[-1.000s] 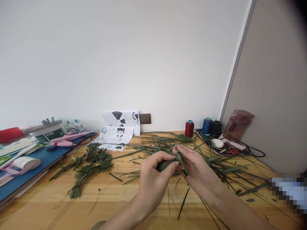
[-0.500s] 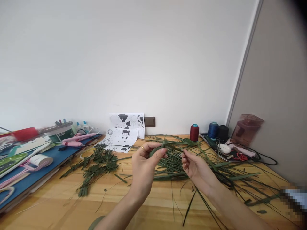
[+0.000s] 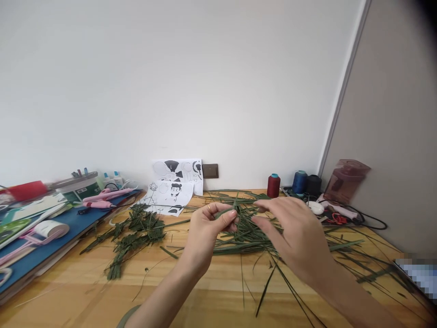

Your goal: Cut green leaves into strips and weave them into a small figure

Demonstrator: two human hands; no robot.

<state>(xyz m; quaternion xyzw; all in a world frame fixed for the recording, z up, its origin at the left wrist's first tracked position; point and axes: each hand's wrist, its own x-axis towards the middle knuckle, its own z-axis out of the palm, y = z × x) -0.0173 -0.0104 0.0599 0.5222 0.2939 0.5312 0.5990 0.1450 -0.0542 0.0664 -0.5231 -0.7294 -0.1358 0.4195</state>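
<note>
Between thumb and fingers, my left hand (image 3: 210,228) pinches a folded green leaf strip (image 3: 236,205), whose tip points upward. A ring is on one finger of that hand. My right hand (image 3: 295,232) is just to the right, thumb and fingers apart, with nothing visible between them. Behind and beneath both hands lies a loose pile of long green leaf strips (image 3: 251,230) on the wooden table (image 3: 218,291). To the left rests a bunch of darker leafy sprigs (image 3: 136,232).
Printed drawing sheets (image 3: 170,193) lean on the wall. A red thread spool (image 3: 273,186) and blue spool (image 3: 299,182) stand at the back right, near a pink translucent container (image 3: 346,180). Pink glue gun (image 3: 105,198) and tub (image 3: 77,187) sit left, above a blue board (image 3: 64,246).
My right hand has turned palm down, opened its fingers and come up away from the strip's end. My left hand keeps its pinch. The view has shifted slightly.
</note>
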